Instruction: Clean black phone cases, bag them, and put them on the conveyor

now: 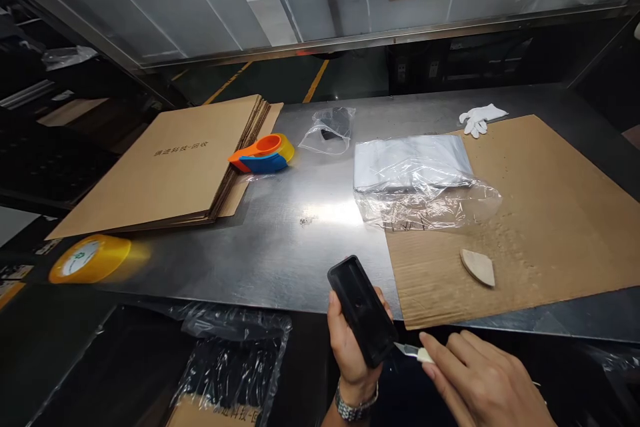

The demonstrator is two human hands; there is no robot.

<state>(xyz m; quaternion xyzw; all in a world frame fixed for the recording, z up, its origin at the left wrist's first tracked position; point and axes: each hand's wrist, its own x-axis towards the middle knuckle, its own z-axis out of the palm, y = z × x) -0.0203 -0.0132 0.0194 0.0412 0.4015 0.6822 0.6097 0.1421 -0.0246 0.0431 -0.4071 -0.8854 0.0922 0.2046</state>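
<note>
My left hand (345,347) is closed around a black rectangular plastic part (364,310), with its hollow side turned up. A metal watch band circles that wrist. My right hand (483,380) grips a craft knife (411,349) by its pale handle. The blade's tip is at the lower right edge of the black part; whether it touches is too fine to tell. Both hands are at the front edge of the metal table (280,247). Beyond the right hand, a pale wedge-shaped piece (479,267) lies on a cardboard sheet (560,213).
Flattened cartons (165,167) are stacked at left, with an orange-and-blue tape dispenser (265,153) and a yellow tape roll (90,259) nearby. A clear bag (330,130), plastic-wrapped stack (413,163) and white glove (483,119) lie toward the back. A plastic-lined box (235,367) stands below left.
</note>
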